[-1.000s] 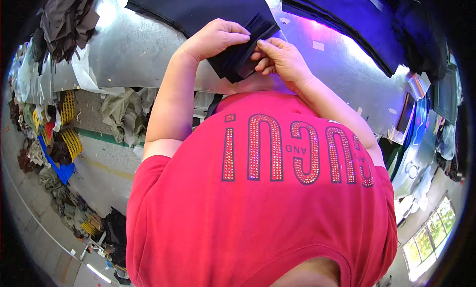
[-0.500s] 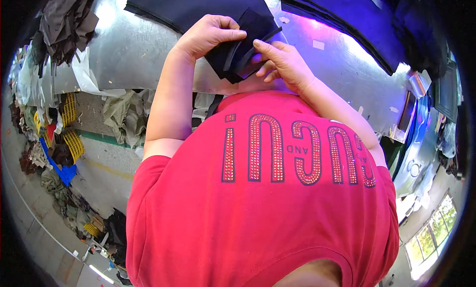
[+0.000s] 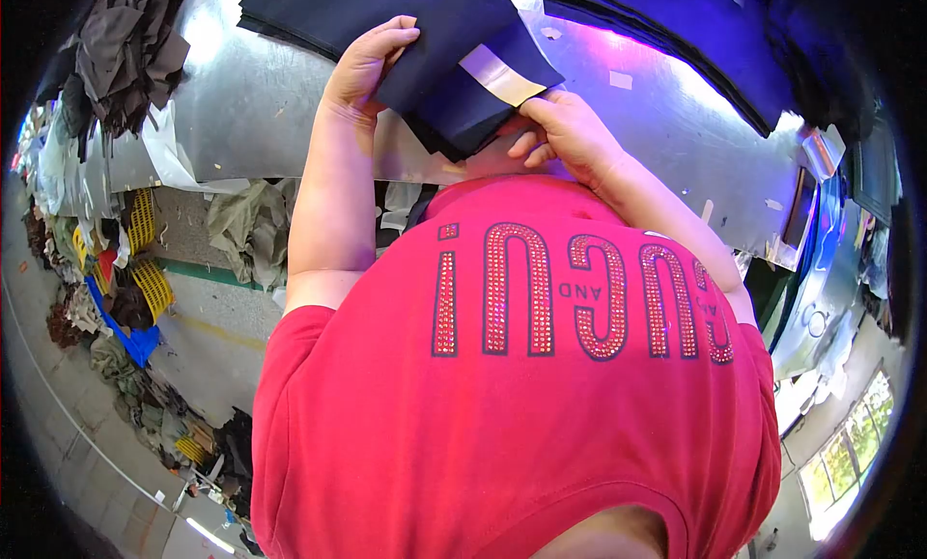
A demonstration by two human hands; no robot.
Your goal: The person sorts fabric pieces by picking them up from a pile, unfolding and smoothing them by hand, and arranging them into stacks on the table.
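Up at 12 o'clock on the metal tabletop (image 3: pixel 261 110), the smaller dark fabric panels (image 3: pixel 439 91) have just opened flatter over the big dark stack (image 3: pixel 328 13), so a pale strip (image 3: pixel 497 74) shows now, probably easier to get at. Left hand (image 3: pixel 362 67), 11 o'clock, pinches their left side; right hand (image 3: pixel 579 139), 1 o'clock, pinches the corner by the strip.

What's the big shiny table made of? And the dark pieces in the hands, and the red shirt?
The table looks like smooth metal: it's grey, with bright, blurry reflections.
The dark pieces look like thin, matt cloth, since they're floppy and layered, but could be soft synthetic leather.
The red shirt seems soft knit fabric, perhaps cotton, with gentle folds.
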